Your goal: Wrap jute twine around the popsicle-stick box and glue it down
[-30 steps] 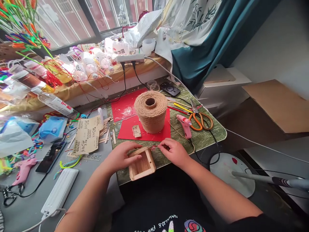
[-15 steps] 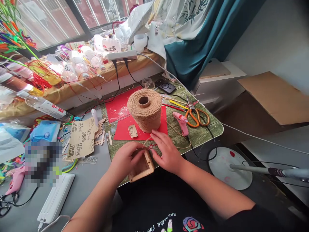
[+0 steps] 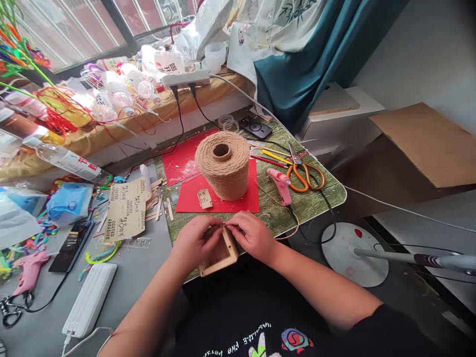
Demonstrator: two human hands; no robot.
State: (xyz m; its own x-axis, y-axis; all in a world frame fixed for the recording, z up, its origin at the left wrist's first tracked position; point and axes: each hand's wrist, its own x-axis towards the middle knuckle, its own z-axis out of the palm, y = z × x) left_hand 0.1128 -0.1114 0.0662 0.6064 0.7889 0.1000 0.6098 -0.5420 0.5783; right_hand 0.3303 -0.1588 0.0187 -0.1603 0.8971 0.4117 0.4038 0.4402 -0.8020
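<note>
A small open box of wooden craft sticks is tilted at the table's near edge. My left hand is closed around its far left side. My right hand pinches the twine close to the box's far corner, its fingertips meeting those of the left. Between the fingers the twine itself is mostly hidden. A loose length of jute twine shows past my right wrist and runs up towards the big twine spool, which stands upright on red paper just beyond my hands.
Right of the spool lie a pink glue gun, orange-handled scissors and a phone. Sandpaper, craft sticks and a white power bank are on the left. Cables hang from a power strip.
My right hand has moved left and down from beside the spool to the box corner, its fingers closing into a pinch. The left hand stays on the box.
</note>
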